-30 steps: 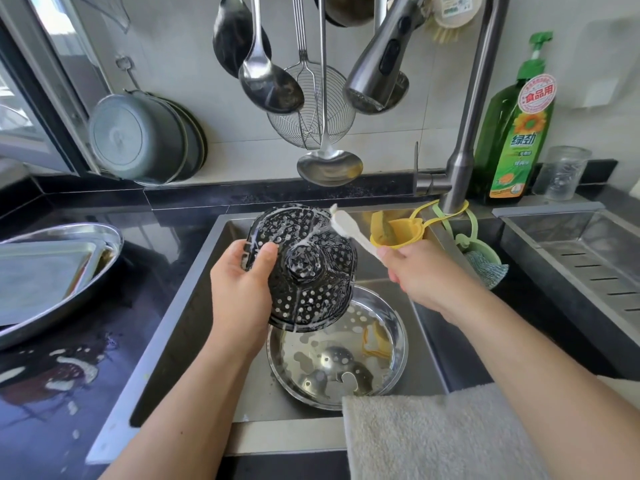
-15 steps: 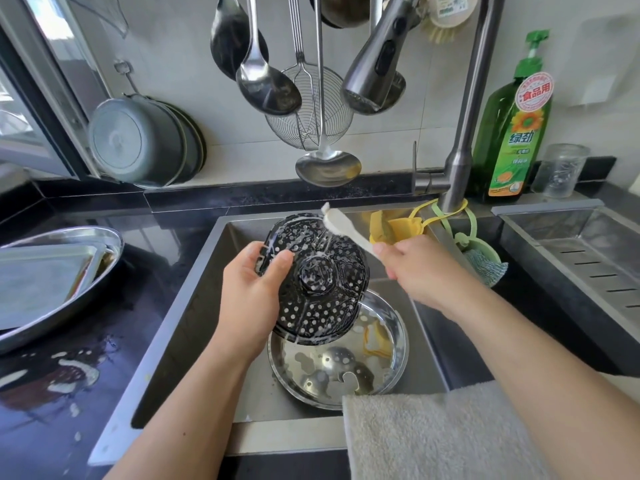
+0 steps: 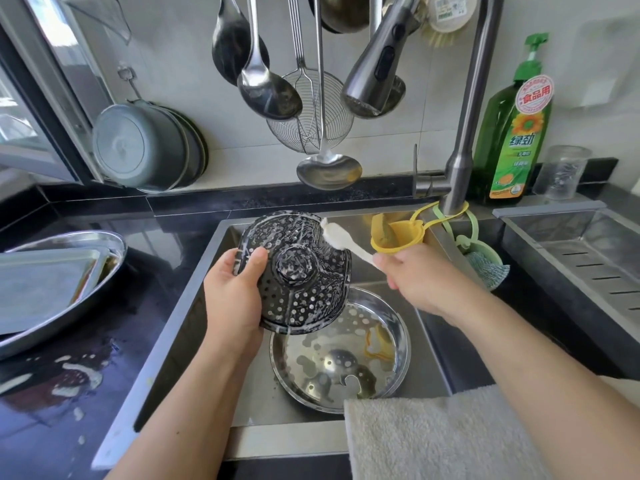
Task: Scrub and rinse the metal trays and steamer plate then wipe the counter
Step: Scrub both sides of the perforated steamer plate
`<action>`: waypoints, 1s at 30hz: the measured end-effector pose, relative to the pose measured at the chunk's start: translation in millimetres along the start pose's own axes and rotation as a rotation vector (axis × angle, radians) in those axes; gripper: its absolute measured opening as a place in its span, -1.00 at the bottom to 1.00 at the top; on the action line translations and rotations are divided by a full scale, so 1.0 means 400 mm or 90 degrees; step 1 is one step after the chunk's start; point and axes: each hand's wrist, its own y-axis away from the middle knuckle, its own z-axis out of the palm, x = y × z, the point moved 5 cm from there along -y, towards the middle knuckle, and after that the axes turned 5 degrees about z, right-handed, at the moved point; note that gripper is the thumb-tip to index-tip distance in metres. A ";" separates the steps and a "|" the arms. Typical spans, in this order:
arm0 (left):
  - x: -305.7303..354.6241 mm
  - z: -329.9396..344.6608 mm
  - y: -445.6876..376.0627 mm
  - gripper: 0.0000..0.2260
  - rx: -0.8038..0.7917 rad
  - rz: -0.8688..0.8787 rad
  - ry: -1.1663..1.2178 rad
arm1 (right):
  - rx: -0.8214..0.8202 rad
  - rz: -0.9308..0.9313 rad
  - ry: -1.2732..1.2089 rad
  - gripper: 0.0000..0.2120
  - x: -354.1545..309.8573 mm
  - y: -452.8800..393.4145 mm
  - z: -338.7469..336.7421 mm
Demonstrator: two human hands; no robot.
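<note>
Black stone counter wraps a steel sink, wet and streaked with suds on the left, where two metal trays lie nested, a rectangular one inside an oval one. Down in the basin a round steel steamer plate rests flat, shiny and punched with holes, spotted with foam; it looks stiff and fairly light but slick, so I would take it by its raised rim. A grey towel hangs over the near edge of the sink, soft and nubbly. Above the plate the person holds a dark perforated basket, tilted toward them and running with white lather. The left hand grips its left rim, thumb curled over the top face and fingers hidden behind. Soapy as it is, it could easily slide, and the rim seems the only sure hold. The right hand has its fingers closed around the pale handle of a small brush, whose foamy head touches the basket's upper right edge. Behind, ladles hang on the tiled wall beside the faucet and a green soap bottle.
</note>
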 end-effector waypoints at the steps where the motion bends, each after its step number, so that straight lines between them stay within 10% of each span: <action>1: -0.001 0.000 0.000 -0.90 0.004 -0.002 0.004 | -0.010 0.005 0.006 -0.49 0.003 0.000 0.000; 18: 0.001 -0.025 -0.008 -0.91 0.089 -0.021 0.050 | -0.054 0.058 -0.006 -0.52 0.016 0.012 0.013; 30: 0.011 0.032 0.026 -0.89 -0.090 0.094 -0.134 | 0.010 0.084 -0.178 -0.51 0.038 -0.042 0.015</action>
